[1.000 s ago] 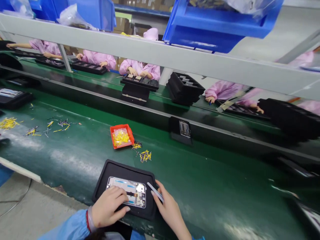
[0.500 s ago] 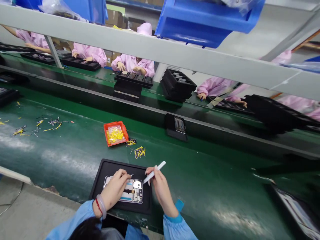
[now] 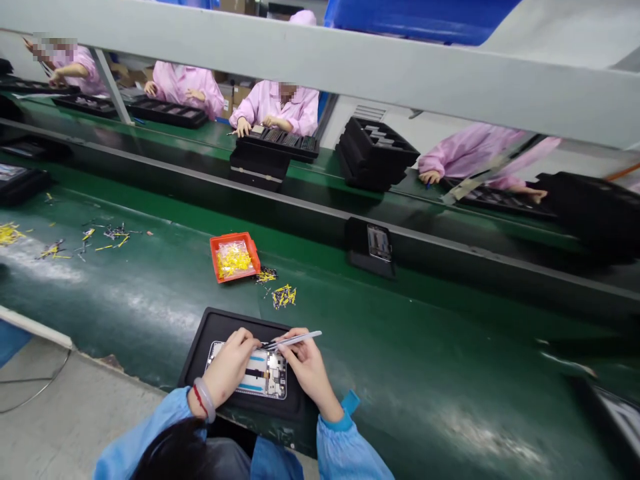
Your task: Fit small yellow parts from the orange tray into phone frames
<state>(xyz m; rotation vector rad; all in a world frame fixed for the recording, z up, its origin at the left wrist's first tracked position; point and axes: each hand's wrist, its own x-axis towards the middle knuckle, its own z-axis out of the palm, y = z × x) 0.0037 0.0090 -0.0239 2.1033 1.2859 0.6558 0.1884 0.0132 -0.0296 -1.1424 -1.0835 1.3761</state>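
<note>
The opened phone lay on the black tray beneath your hands. Your right hand gripped pale tweezers, tips beside your left fingertips; whether your left hand pinched anything, I couldn't tell. A slip there risked scratching exposed circuitry. Beyond, loose strips lay near the red bin on the green counter.

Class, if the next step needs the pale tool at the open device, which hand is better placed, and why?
Likely the right hand: it grips the pale tool near the open device's upper edge. The left hand is by the tool's far end, away from its handle.
</note>
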